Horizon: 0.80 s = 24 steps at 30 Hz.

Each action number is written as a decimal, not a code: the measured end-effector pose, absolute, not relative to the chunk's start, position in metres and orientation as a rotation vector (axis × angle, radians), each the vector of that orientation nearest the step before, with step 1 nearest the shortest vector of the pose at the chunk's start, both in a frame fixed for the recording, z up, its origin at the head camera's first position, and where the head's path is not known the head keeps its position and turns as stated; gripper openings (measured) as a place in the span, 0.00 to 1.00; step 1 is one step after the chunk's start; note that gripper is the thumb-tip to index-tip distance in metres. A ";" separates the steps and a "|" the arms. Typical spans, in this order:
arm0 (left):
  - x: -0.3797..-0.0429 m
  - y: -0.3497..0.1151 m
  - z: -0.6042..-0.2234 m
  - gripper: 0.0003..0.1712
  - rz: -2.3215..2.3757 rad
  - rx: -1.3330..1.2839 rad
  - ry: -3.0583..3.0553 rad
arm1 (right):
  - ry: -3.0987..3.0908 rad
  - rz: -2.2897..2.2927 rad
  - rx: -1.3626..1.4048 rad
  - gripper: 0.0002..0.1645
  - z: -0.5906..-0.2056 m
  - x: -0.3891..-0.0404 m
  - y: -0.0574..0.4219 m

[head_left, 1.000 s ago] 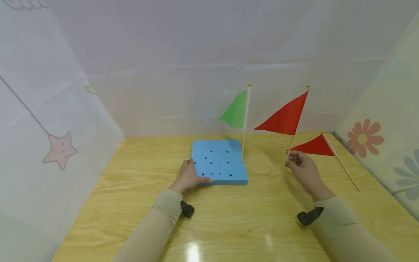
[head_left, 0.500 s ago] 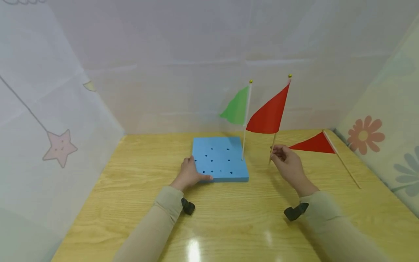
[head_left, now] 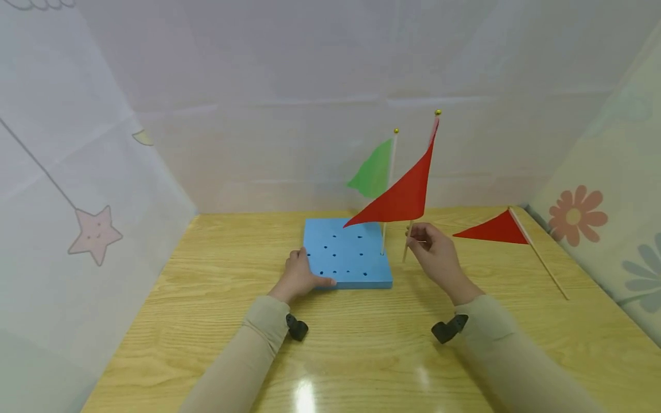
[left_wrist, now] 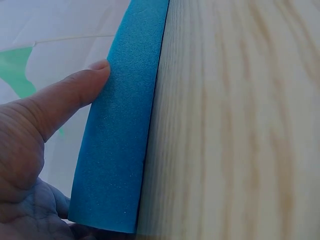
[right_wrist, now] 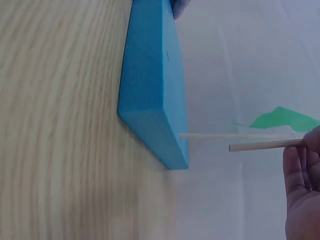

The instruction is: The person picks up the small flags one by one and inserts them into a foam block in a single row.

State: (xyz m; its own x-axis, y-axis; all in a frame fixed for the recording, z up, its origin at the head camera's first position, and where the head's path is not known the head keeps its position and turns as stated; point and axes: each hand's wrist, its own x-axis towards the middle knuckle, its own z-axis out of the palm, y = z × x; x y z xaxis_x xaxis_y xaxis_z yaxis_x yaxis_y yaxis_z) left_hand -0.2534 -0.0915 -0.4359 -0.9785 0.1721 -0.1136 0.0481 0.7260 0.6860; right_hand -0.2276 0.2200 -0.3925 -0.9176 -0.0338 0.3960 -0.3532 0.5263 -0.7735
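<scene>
In the head view, a blue foam block [head_left: 347, 225] with several small holes lies on the table. My left hand [head_left: 298, 276] rests at its near left corner, thumb [left_wrist: 75, 90] straight along the front edge and fingers at the left side. A green pennant flag [head_left: 373, 171] stands upright at the block's right edge, partly covered by a red pennant flag [head_left: 403, 198]. My right hand [head_left: 434, 252] pinches the red flag's stick low down, just right of the block. In the right wrist view, the bare end of the stick [right_wrist: 265, 145] points toward the block, apart from it.
Another red pennant flag [head_left: 498, 228] lies on the wooden table [head_left: 335, 355] at the right, its stick slanting toward the front. Pale cloth walls [head_left: 289, 143] enclose the table at the back and sides.
My right hand has moved left with the red flag, from near the lying flag to beside the block. My left hand and the block have stayed in place.
</scene>
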 end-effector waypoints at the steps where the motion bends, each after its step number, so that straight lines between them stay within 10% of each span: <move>1: -0.254 -0.092 -0.436 0.71 1.089 0.180 2.760 | -2.435 1.345 0.329 0.13 -0.392 -0.229 0.218; 24: -0.251 -0.090 -0.436 0.73 1.107 0.169 2.747 | -2.321 1.513 0.436 0.12 -0.399 -0.258 0.174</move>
State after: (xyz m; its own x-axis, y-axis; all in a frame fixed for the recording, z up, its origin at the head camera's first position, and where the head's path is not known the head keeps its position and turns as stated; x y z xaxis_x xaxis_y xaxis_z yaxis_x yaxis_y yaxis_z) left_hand -0.2513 -0.0898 -0.4360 -0.9783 0.1699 -0.1188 0.0401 0.7173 0.6956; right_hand -0.2575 0.1739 -0.3986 -0.8966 -0.0719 0.4369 -0.4287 0.3874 -0.8162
